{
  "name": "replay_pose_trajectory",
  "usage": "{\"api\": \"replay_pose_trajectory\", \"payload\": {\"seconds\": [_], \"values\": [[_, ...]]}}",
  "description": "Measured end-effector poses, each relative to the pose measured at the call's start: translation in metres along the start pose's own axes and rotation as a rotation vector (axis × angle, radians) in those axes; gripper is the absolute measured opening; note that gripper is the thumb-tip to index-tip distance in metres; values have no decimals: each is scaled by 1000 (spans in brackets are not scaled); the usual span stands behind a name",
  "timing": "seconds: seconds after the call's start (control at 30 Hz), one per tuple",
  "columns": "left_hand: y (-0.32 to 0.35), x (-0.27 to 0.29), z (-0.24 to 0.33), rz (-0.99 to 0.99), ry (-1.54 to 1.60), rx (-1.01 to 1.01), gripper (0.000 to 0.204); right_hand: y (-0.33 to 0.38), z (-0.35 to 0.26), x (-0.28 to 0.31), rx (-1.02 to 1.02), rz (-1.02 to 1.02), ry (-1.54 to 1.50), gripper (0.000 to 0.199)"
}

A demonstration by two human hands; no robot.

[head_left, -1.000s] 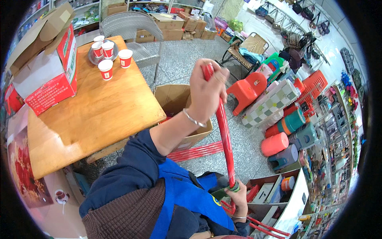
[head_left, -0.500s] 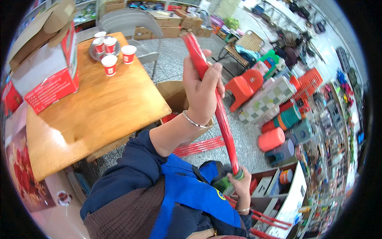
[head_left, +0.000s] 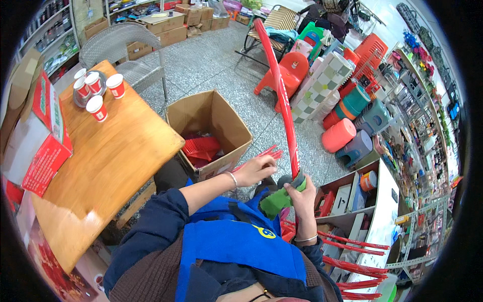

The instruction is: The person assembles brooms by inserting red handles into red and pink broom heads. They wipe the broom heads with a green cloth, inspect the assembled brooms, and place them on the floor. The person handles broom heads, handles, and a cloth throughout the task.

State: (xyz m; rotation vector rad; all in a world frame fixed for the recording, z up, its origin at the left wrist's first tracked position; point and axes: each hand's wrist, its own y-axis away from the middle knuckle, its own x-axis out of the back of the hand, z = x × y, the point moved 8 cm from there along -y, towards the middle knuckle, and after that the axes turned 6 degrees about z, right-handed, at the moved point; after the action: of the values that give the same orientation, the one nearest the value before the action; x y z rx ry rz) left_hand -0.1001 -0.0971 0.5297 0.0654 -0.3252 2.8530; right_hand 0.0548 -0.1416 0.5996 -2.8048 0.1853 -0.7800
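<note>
My right hand (head_left: 303, 198) is closed round the lower end of a long, thin red stick, which looks wrapped in shiny plastic (head_left: 285, 103). The stick stands nearly upright and leans a little left at its top. A crumpled green cloth-like piece (head_left: 275, 203) with a greyish edge is bunched at the same grip. To the left, my left hand (head_left: 255, 171) hovers with loosely bent, parted fingers and nothing visible in it. Behind its fingertips lie thin red sticks (head_left: 271, 152). More red sticks (head_left: 352, 267) poke out to the right of my right forearm.
An open cardboard box (head_left: 234, 128) with red items inside stands ahead-left. Beside it, a wooden table (head_left: 126, 146) bears paper cups (head_left: 96, 108) and a red-white carton (head_left: 48, 151). Stools (head_left: 284, 75) and rolls stand at right, near a white-topped shelf unit (head_left: 385, 211).
My left hand has let go of the red stick's upper part and come down beside my right hand. The stick is more upright. The view has shifted, showing the cardboard box fully.
</note>
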Motion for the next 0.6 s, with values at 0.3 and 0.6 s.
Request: {"api": "replay_pose_trajectory", "payload": {"seconds": [0.3,0.6], "values": [[-22,82,-184,328,-743,288,63,17,98,-7,-285,-48,17,24],[15,112,-316,186,-918,855,35,44,137,7,-426,-118,80,30]]}}
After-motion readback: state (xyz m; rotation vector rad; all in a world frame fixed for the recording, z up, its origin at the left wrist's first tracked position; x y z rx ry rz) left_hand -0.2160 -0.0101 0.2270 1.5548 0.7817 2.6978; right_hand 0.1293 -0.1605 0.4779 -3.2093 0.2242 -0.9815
